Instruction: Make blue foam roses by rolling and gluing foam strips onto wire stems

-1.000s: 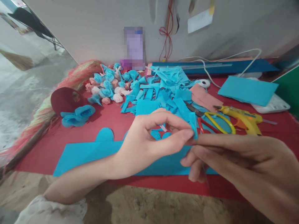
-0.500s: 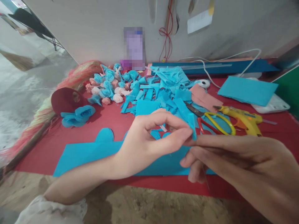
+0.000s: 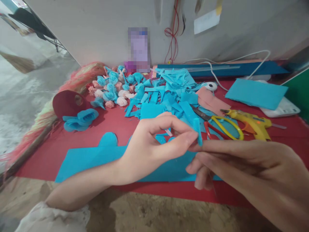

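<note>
My left hand (image 3: 159, 141) pinches a small rolled piece of blue crepe paper (image 3: 198, 130) between thumb and fingertips. From the right, my right hand (image 3: 243, 164) meets it, its fingers closed on the lower end of that piece. A thin line, perhaps thread or wire, hangs faintly below the right fingers. Under both hands lies a long blue paper sheet (image 3: 89, 159), with rounded blue paper cut-outs (image 3: 108, 140) along its far edge. Just beyond the fingertips are scissors (image 3: 224, 127) with red and yellow handles.
Blue paper scraps (image 3: 169, 93) are heaped mid-table, beside blue and pink paper flowers (image 3: 112, 87). A yellow glue gun (image 3: 256, 122) lies at right, near folded blue paper (image 3: 257, 93). A red paper roll (image 3: 65, 104) and larger blue flowers (image 3: 82, 120) stand left, by a fringed broom (image 3: 48, 119).
Both hands stay in almost the same place, still pinching the blue crepe paper. The paper's upper end has shifted very slightly; nothing on the table has moved.
</note>
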`<state>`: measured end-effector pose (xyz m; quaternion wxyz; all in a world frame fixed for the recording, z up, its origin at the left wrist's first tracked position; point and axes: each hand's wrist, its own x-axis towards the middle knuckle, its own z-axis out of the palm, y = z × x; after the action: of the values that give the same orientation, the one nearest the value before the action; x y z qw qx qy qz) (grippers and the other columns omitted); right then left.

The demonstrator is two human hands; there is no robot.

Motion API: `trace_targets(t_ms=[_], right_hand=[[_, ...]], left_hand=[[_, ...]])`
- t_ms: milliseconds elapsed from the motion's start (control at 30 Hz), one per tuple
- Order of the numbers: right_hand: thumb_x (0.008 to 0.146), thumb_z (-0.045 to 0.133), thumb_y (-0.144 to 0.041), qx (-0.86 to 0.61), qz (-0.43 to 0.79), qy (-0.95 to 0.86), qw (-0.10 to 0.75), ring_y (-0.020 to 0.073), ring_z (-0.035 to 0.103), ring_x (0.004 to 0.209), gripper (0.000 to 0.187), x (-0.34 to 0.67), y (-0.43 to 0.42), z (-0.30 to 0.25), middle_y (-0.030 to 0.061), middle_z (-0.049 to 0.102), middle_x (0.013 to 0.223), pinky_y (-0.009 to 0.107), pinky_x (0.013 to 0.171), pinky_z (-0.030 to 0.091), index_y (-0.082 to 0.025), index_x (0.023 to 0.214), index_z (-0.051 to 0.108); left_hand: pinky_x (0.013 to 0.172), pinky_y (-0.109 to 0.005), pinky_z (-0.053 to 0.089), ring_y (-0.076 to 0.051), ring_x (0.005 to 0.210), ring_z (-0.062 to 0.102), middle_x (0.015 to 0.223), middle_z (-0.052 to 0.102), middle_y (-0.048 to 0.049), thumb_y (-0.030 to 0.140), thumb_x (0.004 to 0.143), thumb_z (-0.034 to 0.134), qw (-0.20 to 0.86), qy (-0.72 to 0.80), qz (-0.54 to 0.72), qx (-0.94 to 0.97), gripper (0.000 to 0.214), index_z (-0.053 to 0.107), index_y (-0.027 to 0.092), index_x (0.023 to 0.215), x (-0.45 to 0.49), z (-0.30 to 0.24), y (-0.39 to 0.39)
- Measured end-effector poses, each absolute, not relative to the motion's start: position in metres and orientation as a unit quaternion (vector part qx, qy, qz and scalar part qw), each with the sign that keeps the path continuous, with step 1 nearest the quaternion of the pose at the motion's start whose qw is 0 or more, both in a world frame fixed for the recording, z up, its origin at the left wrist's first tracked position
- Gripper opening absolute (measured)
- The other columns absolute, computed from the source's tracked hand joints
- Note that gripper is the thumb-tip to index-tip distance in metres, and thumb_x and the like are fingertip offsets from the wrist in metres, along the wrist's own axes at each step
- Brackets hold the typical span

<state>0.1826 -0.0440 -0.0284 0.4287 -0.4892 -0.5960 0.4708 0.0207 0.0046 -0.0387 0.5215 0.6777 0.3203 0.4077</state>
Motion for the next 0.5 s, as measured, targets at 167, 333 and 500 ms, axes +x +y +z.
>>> trace_targets(t_ms=[167, 333, 500], right_hand=[[0.078, 0.062, -0.021, -0.485, 0.480, -0.590, 0.431, 0.0121, 0.065, 0.043, 0.024, 0.1830, -0.0454, -0.0292, -0.0086, 0.068, 0.052, 0.013, 0.048, 0.056, -0.041, 0.077, 0.074], [0.078, 0.062, -0.025, -0.485, 0.504, -0.575, 0.424, 0.0127, 0.065, 0.043, 0.020, 0.1841, -0.0465, -0.0310, -0.0079, 0.068, 0.053, 0.013, 0.044, 0.055, -0.042, 0.078, 0.073], [0.080, 0.063, -0.028, -0.483, 0.558, -0.548, 0.393, 0.0112, 0.066, 0.046, 0.014, 0.1866, -0.0468, -0.0314, -0.0071, 0.070, 0.058, 0.012, 0.046, 0.055, -0.039, 0.077, 0.072]], left_hand=[[0.063, -0.028, 0.047, -0.013, 0.065, 0.057, 0.066, 0.068, 0.0035, 0.027, 0.081, 0.060, 0.516, 0.317, 0.409, 0.683, 0.020, 0.061, 0.022, 0.061, 0.0200, -0.0387, 0.0053], [0.068, -0.028, 0.047, -0.013, 0.068, 0.056, 0.067, 0.068, 0.0037, 0.028, 0.084, 0.056, 0.515, 0.305, 0.408, 0.689, 0.023, 0.061, 0.022, 0.063, 0.0193, -0.0396, 0.0052], [0.073, -0.028, 0.047, -0.013, 0.070, 0.055, 0.064, 0.062, 0.0021, 0.032, 0.089, 0.048, 0.517, 0.295, 0.431, 0.678, 0.032, 0.062, 0.022, 0.062, 0.0199, -0.0437, 0.0058]])
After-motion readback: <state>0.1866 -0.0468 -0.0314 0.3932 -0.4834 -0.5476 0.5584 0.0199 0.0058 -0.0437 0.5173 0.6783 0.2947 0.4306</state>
